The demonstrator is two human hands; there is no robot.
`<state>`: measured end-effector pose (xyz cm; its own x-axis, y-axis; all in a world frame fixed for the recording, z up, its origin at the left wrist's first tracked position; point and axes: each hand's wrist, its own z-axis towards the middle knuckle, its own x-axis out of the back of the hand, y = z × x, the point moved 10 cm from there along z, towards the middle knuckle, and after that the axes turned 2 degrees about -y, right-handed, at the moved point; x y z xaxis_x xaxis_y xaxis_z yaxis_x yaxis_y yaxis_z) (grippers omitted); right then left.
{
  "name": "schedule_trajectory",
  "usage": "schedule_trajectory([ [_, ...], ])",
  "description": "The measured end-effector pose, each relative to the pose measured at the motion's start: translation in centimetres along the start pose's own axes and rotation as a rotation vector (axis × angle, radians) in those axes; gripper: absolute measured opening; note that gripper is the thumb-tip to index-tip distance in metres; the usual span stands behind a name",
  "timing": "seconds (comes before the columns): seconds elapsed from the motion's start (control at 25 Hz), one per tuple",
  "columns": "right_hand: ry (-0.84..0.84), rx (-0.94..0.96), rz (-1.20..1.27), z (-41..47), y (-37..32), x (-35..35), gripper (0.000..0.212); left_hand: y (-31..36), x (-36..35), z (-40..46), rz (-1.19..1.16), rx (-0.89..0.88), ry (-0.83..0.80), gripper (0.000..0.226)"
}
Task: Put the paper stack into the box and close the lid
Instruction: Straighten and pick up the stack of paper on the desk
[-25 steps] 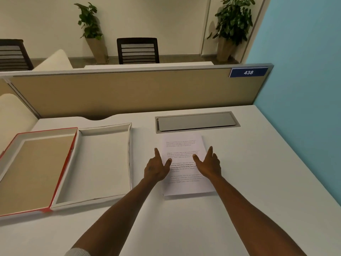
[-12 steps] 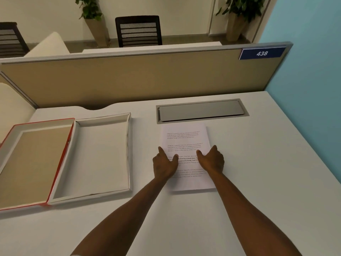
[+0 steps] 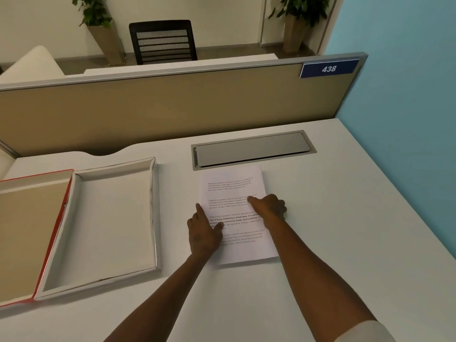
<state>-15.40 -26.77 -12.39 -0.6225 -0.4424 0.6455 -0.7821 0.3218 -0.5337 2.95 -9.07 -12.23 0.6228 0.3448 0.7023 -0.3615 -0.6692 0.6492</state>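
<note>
A white paper stack [image 3: 233, 180] with printed text lies flat on the white desk, right of centre. My left hand [image 3: 203, 232] rests on its left edge, index finger stretched along the edge and thumb on the sheet. My right hand [image 3: 270, 208] is at its right edge, thumb on top and fingers curled round the edge. The shallow white box [image 3: 154, 213] stands open and empty to the left of the paper. Its red-edged lid [image 3: 29, 230], brown inside, lies open beside it at the far left, touching the box.
A grey cable hatch [image 3: 251, 149] is set into the desk just beyond the paper. A tan partition [image 3: 172, 107] closes the back of the desk and a blue wall [image 3: 407, 119] the right side. Bare desk surface lies to the right and front.
Both hands have slid outward from the middle of the sheet to its left and right edges, and the right fingers have curled round the edge. The camera has tilted down and closer.
</note>
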Motion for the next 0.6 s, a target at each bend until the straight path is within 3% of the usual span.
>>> schedule_trajectory([
  [0.2,0.047,0.041,-0.053,-1.2,-1.2,-0.1,0.077,0.2,-0.1,-0.1,0.002,-0.006,0.021,0.093],
  [0.44,-0.043,0.094,0.098,-1.2,-1.3,0.0,0.065,0.6,-0.2,-0.4,0.013,-0.029,0.018,0.091],
  [0.6,-0.084,0.098,0.071,-1.0,-1.2,0.0,0.063,0.5,-0.3,-0.3,0.013,-0.032,0.012,0.091],
])
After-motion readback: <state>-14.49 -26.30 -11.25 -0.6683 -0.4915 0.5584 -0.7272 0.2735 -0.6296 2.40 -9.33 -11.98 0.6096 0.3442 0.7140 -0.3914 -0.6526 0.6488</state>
